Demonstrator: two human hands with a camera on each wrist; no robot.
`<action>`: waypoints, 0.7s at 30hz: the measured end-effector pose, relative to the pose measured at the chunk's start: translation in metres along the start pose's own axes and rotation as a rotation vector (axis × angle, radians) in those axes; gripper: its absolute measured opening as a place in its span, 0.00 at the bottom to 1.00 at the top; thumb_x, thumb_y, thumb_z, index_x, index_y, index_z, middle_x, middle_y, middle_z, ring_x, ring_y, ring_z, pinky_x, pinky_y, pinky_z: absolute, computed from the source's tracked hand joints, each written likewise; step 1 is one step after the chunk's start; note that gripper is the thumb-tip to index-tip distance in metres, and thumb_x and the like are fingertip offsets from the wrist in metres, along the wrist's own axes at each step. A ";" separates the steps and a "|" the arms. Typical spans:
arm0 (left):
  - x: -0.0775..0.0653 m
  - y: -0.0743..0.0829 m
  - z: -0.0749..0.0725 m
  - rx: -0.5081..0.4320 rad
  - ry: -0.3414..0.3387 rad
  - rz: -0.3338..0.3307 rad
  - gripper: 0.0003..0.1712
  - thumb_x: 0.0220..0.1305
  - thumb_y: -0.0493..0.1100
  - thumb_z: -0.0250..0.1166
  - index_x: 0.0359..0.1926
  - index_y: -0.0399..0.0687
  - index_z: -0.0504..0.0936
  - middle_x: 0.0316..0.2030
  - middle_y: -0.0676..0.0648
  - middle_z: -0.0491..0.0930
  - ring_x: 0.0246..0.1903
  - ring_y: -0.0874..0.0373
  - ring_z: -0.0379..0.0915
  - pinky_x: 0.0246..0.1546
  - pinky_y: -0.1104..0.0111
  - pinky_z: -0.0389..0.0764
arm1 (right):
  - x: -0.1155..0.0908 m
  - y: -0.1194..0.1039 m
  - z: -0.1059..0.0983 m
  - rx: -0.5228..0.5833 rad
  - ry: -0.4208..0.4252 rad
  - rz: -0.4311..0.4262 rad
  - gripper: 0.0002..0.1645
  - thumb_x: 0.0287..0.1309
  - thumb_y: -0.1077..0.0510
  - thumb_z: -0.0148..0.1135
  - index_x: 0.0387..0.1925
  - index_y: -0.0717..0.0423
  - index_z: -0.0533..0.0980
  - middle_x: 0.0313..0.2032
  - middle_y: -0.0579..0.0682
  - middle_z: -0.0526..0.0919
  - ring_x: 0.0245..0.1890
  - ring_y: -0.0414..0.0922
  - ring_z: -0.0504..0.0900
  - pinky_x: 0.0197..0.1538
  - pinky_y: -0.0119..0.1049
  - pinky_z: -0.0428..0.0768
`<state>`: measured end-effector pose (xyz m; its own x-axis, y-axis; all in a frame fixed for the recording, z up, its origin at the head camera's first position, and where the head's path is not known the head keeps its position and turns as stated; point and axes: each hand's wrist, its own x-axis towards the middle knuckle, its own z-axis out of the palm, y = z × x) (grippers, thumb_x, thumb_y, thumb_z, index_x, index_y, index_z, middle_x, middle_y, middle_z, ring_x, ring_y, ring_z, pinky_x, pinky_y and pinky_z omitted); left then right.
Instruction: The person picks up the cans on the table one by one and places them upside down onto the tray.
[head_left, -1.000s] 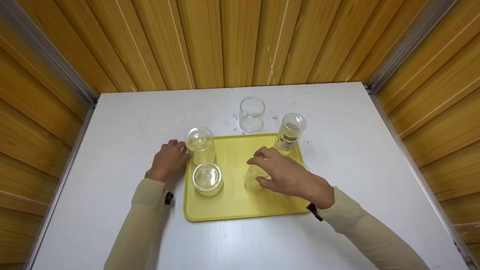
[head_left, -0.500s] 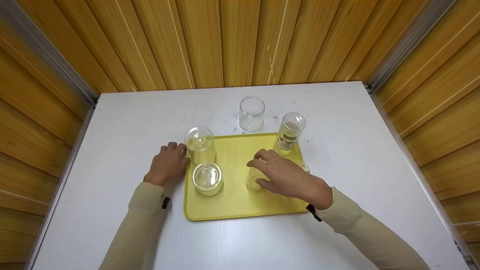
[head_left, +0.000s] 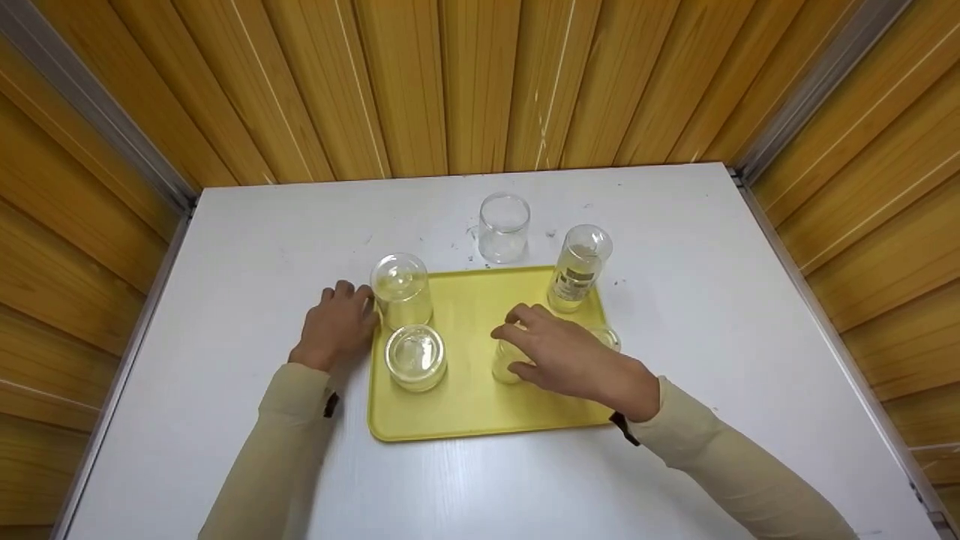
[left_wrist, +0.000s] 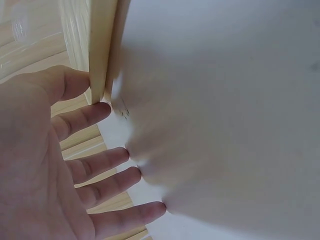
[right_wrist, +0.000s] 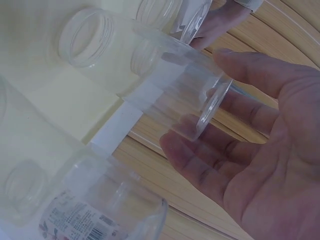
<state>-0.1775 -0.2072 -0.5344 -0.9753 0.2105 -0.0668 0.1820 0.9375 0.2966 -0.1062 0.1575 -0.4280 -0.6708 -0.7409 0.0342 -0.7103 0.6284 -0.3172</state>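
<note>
My right hand holds a clear jar by its upturned base, fingers and thumb curled round it. In the right wrist view the clear jar stands mouth down, its threaded neck on the yellow tray. My left hand is at the tray's left edge. The left wrist view shows its thumb and index finger pinching the tray's edge, the other fingertips on the white table. Close to that hand stand a tall upturned jar and a shorter upturned jar.
A tall clear jar with a printed label stands at the tray's back right. Another jar is mostly hidden behind my right hand. An open-looking clear jar stands on the table beyond the tray. Wood-patterned walls enclose the table.
My right hand has shifted slightly towards me, and the jar under it has moved slightly and stands straighter. My left hand stays at the tray's edge.
</note>
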 end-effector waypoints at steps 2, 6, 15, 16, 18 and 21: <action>0.000 0.000 0.001 0.004 0.002 -0.002 0.25 0.77 0.49 0.54 0.64 0.39 0.78 0.59 0.30 0.73 0.57 0.31 0.70 0.46 0.37 0.81 | 0.000 0.000 0.001 -0.002 -0.006 0.005 0.27 0.63 0.60 0.76 0.62 0.57 0.78 0.55 0.58 0.78 0.51 0.55 0.80 0.44 0.46 0.85; 0.000 -0.001 0.001 0.011 0.005 -0.003 0.24 0.78 0.50 0.54 0.65 0.40 0.78 0.60 0.30 0.73 0.58 0.31 0.70 0.46 0.37 0.81 | 0.002 -0.001 0.001 -0.004 -0.019 0.021 0.27 0.64 0.59 0.75 0.62 0.56 0.78 0.56 0.58 0.78 0.53 0.55 0.80 0.46 0.47 0.85; -0.001 0.001 0.001 0.008 0.002 0.006 0.26 0.78 0.49 0.53 0.66 0.38 0.76 0.61 0.29 0.72 0.59 0.31 0.69 0.47 0.37 0.81 | 0.003 0.002 0.005 -0.019 0.010 -0.018 0.26 0.64 0.59 0.75 0.62 0.57 0.78 0.55 0.59 0.79 0.52 0.56 0.80 0.46 0.47 0.85; -0.001 0.001 0.001 0.005 0.000 0.007 0.26 0.77 0.49 0.52 0.66 0.38 0.76 0.61 0.29 0.72 0.59 0.31 0.69 0.47 0.37 0.80 | 0.003 0.002 0.005 -0.021 0.015 -0.028 0.26 0.64 0.59 0.74 0.62 0.57 0.78 0.55 0.59 0.79 0.52 0.56 0.80 0.46 0.47 0.85; -0.001 0.001 0.001 -0.002 -0.002 0.007 0.27 0.76 0.49 0.53 0.66 0.37 0.76 0.61 0.29 0.71 0.59 0.31 0.68 0.47 0.37 0.80 | 0.003 0.003 0.005 -0.024 0.021 -0.042 0.26 0.64 0.59 0.74 0.62 0.58 0.78 0.55 0.60 0.79 0.51 0.57 0.80 0.45 0.47 0.85; -0.001 0.001 0.001 -0.009 -0.002 0.003 0.27 0.76 0.50 0.53 0.67 0.38 0.76 0.61 0.29 0.72 0.59 0.31 0.68 0.48 0.37 0.80 | 0.004 0.003 0.004 -0.022 0.010 -0.037 0.27 0.65 0.58 0.73 0.63 0.59 0.78 0.56 0.61 0.79 0.52 0.57 0.81 0.47 0.49 0.85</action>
<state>-0.1763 -0.2067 -0.5350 -0.9745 0.2137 -0.0683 0.1835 0.9344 0.3053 -0.1097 0.1555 -0.4321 -0.6457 -0.7616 0.0553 -0.7394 0.6055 -0.2945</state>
